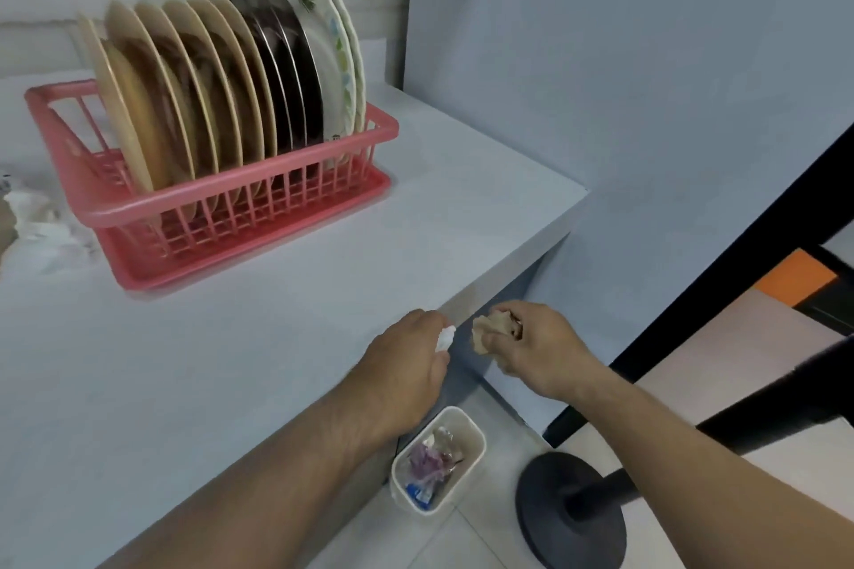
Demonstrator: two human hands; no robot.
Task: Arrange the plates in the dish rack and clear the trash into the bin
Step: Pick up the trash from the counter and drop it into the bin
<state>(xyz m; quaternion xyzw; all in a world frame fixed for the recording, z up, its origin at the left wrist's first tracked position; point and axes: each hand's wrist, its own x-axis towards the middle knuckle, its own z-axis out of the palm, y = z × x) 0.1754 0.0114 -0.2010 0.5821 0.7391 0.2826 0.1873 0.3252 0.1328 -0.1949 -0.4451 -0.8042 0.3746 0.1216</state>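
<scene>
The trash step was in hand: the right hand (538,344) clutched a crumpled tan paper wad (490,330) and the left hand (406,360) pinched a white tissue scrap (446,337), both above the white bin (466,471). Releasing them over it seemed next. Beyond the bin, glossy round plates (217,88) stood upright in the pink slatted dish rack (231,208); more crumpled tissue (41,222) lay farther left.

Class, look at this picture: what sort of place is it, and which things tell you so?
Probably a kitchen or dishwashing corner: a pink dish rack full of upright plates stands on a pale counter, with a small trash bin on the tiled floor below.
</scene>
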